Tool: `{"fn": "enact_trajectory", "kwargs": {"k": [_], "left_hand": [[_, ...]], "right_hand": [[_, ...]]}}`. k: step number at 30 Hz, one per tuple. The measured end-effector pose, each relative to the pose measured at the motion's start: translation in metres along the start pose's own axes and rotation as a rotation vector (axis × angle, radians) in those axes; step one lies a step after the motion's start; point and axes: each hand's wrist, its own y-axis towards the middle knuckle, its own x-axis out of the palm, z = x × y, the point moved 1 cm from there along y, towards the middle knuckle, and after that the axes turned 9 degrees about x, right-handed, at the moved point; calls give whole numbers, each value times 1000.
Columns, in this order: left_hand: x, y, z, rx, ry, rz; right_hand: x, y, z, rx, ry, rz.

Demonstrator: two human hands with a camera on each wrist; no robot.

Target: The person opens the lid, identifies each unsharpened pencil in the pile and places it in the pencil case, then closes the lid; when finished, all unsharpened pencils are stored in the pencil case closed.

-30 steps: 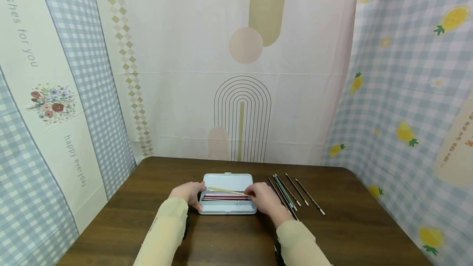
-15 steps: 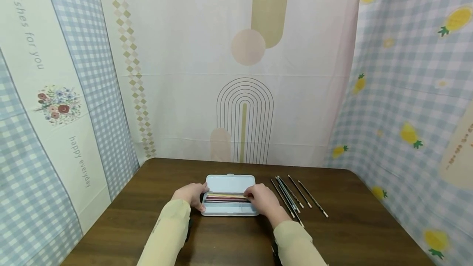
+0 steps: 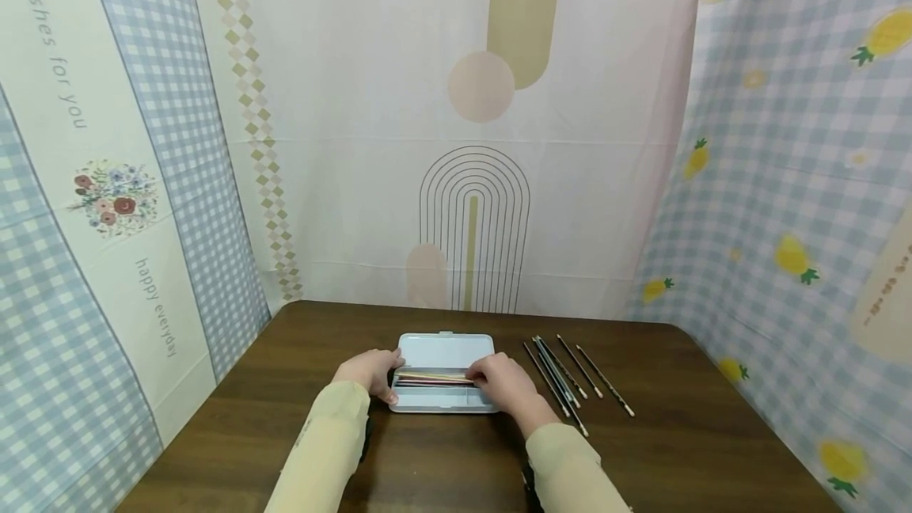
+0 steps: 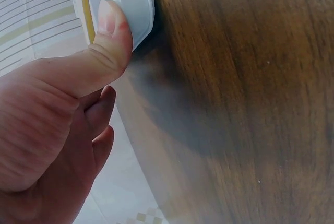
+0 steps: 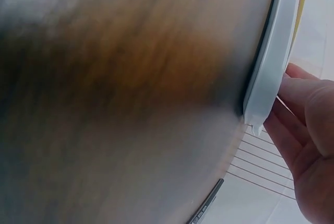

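A light blue pencil case [image 3: 445, 351] lies with its lid laid back, several pencils [image 3: 433, 383] side by side in its rear compartment. My left hand [image 3: 366, 373] holds the case's left end; in the left wrist view the thumb of this hand [image 4: 57, 114] presses on the corner of the case [image 4: 135, 4]. At the right end, my right hand [image 3: 504, 382] pinches the end of a yellow pencil [image 3: 442, 376], low in the case. The right wrist view shows this yellow pencil [image 5: 301, 18] just above the rim of the case [image 5: 269, 78]; the fingertips are partly hidden.
To the right of the case, several dark and grey-green pencils [image 3: 558, 374] with white ends lie loose on the brown wooden table [image 3: 427, 465]. One patterned pencil [image 3: 606, 381] lies farthest right. Printed cloth [image 3: 342, 204] hangs behind the table and at both sides.
The yellow pencil has gone down from a slant above the case to lie along the other pencils in it, my right hand moving with it. My left hand keeps its hold on the case.
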Motion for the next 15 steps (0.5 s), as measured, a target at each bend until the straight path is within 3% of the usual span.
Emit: {"fn": "enact_trajectory", "kwargs": {"k": [8,15], "left_hand": [[-23,-25,28,-32,-44,-11],[-26,-31,33,-30,-34,-8]], "right_hand": [[-4,-2,2,3,15,-2],[-6,-2,3,19,1,-12]]}}
